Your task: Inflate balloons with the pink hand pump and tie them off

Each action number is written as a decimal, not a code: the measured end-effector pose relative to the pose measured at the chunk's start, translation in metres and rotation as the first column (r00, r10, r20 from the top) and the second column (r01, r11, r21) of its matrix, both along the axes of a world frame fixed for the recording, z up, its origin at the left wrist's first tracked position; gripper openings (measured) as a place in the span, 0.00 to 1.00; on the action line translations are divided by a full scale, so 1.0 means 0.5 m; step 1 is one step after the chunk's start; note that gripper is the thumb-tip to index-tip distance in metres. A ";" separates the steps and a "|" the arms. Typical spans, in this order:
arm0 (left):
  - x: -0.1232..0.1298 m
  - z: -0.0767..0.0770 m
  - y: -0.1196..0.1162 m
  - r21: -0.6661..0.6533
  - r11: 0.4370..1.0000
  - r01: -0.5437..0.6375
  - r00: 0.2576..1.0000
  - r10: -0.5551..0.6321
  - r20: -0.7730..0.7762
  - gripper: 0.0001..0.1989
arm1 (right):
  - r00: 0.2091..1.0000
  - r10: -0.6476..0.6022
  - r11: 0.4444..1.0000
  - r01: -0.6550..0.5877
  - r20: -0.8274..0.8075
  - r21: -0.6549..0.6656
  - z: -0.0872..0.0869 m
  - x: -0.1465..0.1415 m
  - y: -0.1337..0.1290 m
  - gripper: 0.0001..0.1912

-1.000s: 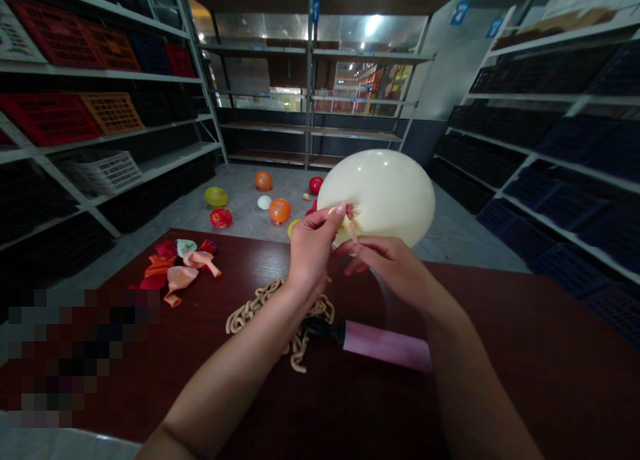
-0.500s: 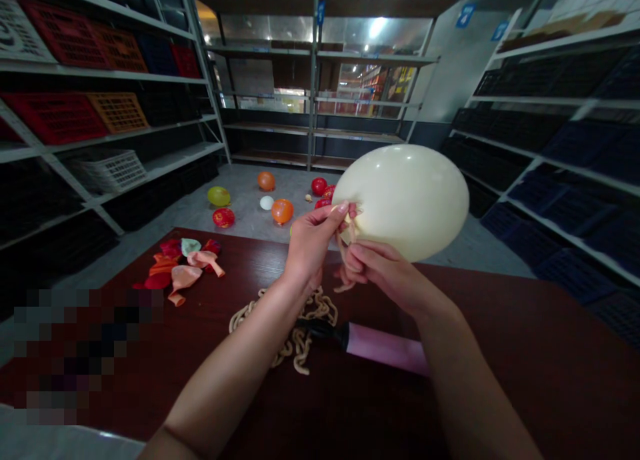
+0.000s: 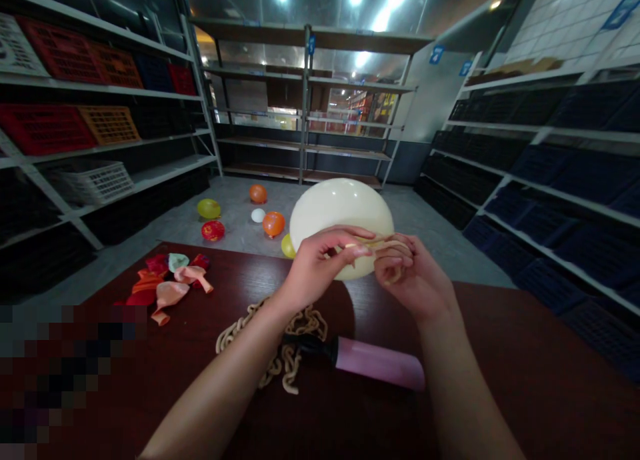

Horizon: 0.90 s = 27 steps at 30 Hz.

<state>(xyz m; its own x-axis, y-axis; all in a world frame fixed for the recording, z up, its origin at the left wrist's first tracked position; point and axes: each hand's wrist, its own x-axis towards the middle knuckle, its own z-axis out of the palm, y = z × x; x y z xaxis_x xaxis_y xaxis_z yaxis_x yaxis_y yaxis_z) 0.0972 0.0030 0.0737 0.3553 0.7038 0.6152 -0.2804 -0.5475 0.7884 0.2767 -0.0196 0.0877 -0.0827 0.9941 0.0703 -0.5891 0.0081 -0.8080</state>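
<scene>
A large inflated cream balloon (image 3: 340,210) hangs over the table's far edge, behind both hands. My left hand (image 3: 320,263) is closed in a pinch near the balloon's neck, which is partly hidden by the fingers. My right hand (image 3: 420,277) has its fingers curled round a beige cord (image 3: 395,273), close beside the left fingertips. Below the hands, a hand pump (image 3: 380,363) with a pink barrel and black front end lies on the table. Its black end rests by a tangled pile of beige cord (image 3: 240,327), partly covered by my left forearm.
Uninflated balloons (image 3: 173,293) in red, orange, peach and mint lie on the left of the dark red table (image 3: 350,420). Several inflated balloons, among them an orange balloon (image 3: 273,224), rest on the grey floor. Shelves with crates (image 3: 110,125) line the sides.
The cream balloon has moved left and down in view, now behind the hands. My right hand has turned and risen level with the left, drawing the cord rightward. The view has tilted up slightly.
</scene>
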 end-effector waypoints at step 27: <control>-0.041 -0.020 0.036 0.609 0.783 -0.125 0.813 0.432 -0.389 0.08 | 0.977 0.074 0.996 -0.081 0.201 0.026 -0.009 -0.035 -0.007 0.18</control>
